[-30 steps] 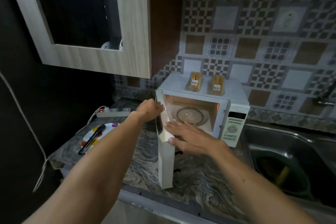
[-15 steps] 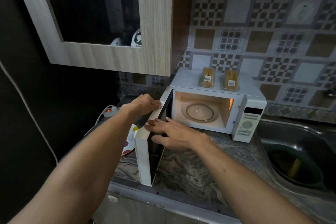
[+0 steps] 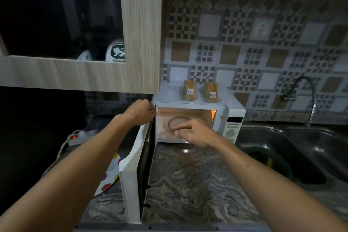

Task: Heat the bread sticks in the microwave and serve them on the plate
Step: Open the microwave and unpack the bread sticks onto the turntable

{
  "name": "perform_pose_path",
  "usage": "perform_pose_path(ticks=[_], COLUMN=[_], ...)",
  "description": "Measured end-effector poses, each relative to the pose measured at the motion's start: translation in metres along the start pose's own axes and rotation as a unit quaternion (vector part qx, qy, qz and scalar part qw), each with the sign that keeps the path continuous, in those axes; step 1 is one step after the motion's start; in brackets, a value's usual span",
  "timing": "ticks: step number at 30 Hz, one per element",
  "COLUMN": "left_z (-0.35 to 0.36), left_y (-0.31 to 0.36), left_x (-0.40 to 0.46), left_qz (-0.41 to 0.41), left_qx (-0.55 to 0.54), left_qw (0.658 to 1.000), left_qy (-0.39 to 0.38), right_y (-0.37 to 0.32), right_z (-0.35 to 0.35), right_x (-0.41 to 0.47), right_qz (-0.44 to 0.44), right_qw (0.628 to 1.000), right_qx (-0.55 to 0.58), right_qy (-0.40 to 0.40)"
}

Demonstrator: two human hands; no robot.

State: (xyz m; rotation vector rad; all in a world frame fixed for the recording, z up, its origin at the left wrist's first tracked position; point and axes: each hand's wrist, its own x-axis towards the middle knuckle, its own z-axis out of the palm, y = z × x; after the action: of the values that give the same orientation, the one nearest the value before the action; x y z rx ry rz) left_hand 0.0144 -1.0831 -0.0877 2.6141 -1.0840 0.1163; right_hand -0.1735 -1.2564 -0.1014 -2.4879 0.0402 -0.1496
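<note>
Head view, landmark: white countertop microwave (image 3: 199, 118), cavity lit and empty apart from its round glass turntable (image 3: 178, 124).
Door: white microwave door (image 3: 135, 171) stands swung wide to the microwave's left.
Left hand (image 3: 140, 112): fingers curled on the door's top edge by the hinge.
Right hand (image 3: 195, 133): relaxed, holding nothing, at the cavity mouth.
Bread sticks: two clear-wrapped packs of tan bread sticks (image 3: 200, 91) lie on the microwave's roof.
Handling: probably light, brittle, slippery-wrapped; grasp each pack gently by its long sides.
Plate: white polka-dot plate (image 3: 109, 179) left of the microwave, partly behind the door.
</note>
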Motion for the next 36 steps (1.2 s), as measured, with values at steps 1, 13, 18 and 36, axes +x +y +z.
perform_pose_path(ticks=[1,13,18,36], left_z=[0.001,0.032,0.031,0.084], left_y=[0.008,0.085,0.103,0.132], left_x=[0.006,0.107,0.161,0.239], left_qz=[0.011,0.000,-0.044,-0.178], left_qx=[-0.001,-0.003,-0.020,-0.135], left_qw=[1.000,0.998,0.998,0.974], left_qy=[-0.006,-0.067,-0.042,0.027], right_y=[0.008,0.108,0.140,0.185], right_z=[-0.010,-0.108,-0.135,-0.136], right_x=[0.000,0.068,0.116,0.201], right_qz=[0.019,0.159,0.197,0.254], right_qw=[1.000,0.953,0.950,0.941], right_qx=[-0.006,-0.129,-0.111,-0.165], right_qy=[0.023,0.223,0.217,0.149])
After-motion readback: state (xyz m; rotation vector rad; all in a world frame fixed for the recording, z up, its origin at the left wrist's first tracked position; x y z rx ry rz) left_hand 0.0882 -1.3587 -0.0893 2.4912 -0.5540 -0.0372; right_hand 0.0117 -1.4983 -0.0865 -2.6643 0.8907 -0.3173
